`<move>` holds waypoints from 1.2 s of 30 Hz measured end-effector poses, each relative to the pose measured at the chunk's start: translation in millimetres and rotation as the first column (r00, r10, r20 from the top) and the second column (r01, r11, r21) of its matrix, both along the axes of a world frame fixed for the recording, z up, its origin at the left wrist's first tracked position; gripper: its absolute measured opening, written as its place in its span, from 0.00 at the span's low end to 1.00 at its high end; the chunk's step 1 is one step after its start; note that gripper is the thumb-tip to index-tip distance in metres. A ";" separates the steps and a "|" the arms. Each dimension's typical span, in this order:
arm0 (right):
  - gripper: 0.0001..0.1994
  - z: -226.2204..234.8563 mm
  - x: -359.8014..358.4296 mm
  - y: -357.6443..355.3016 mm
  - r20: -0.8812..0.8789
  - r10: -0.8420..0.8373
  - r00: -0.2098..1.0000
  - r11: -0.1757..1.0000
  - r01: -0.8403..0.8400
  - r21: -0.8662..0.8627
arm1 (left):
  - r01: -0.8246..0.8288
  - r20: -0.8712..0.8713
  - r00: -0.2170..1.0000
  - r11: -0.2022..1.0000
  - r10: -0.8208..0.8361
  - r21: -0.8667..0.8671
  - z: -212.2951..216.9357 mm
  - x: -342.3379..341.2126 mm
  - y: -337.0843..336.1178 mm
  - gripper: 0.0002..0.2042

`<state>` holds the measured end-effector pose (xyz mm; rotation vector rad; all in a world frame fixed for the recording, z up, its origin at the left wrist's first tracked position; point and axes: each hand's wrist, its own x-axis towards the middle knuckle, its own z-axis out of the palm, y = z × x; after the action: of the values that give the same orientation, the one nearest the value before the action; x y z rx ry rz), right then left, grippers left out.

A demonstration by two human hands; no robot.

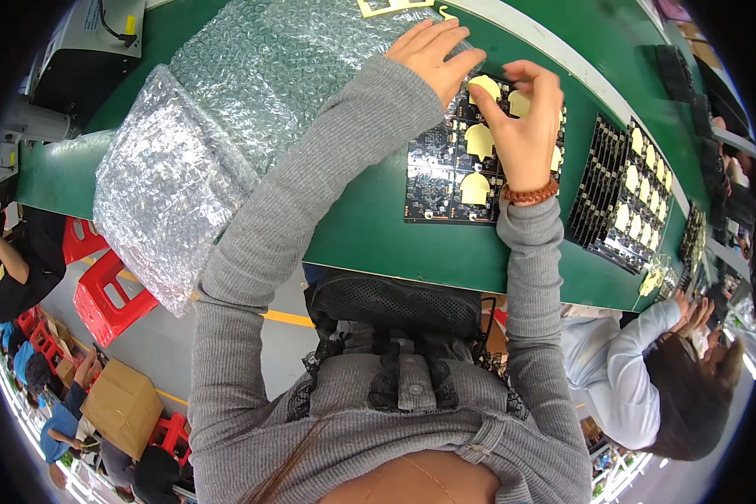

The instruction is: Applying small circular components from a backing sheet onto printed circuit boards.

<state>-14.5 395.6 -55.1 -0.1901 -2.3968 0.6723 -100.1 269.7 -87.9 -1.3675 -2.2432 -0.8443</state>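
A panel of black circuit boards [433,202] lies on the green table, with yellow shield-shaped stickers [475,189] on several of its boards. My right hand [529,122] is over the panel, thumb on or just above a yellow sticker [485,89] near the far edge. Its fingers curl but stay apart from the thumb. Beyond the panel's far left corner, my left hand [433,57] rests over the bubble wrap [269,63], fingers stretched out. Its fingertips are near a thin yellow strip [447,13]. Nothing shows gripped in either hand.
A bubble-wrapped package [172,181] overhangs the table's left front edge. To the right lie stacked circuit panels [601,181] and another panel with yellow stickers [643,197]. A grey machine [88,50] stands far left. A person in white sleeves [622,370] sits at the right.
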 end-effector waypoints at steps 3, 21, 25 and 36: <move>0.14 12.6 7.3 -5.0 -0.075 0.030 0.997 0.966 -0.010 0.258 | 0.004 0.016 1.000 1.000 -0.004 0.011 3.9 1.1 0.4 0.15; 0.09 19.5 12.2 -18.3 0.179 0.148 0.973 0.957 -0.186 0.224 | -0.169 -0.054 0.982 0.967 0.182 0.193 38.3 -6.6 -4.4 0.18; 0.09 21.8 12.3 -14.3 0.158 0.177 0.972 0.983 -0.181 0.014 | -0.291 -0.003 0.956 0.954 0.292 0.072 32.5 -17.6 -12.2 0.19; 0.07 26.9 9.7 -2.5 0.139 0.213 0.967 0.856 -0.116 -0.504 | -0.279 0.072 0.959 0.959 0.274 0.059 26.5 -25.1 -12.1 0.15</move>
<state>-4.8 393.0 -28.2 -0.2715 -2.3899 1.4064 -125.1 257.6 -61.4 -0.9774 -2.3574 -0.8658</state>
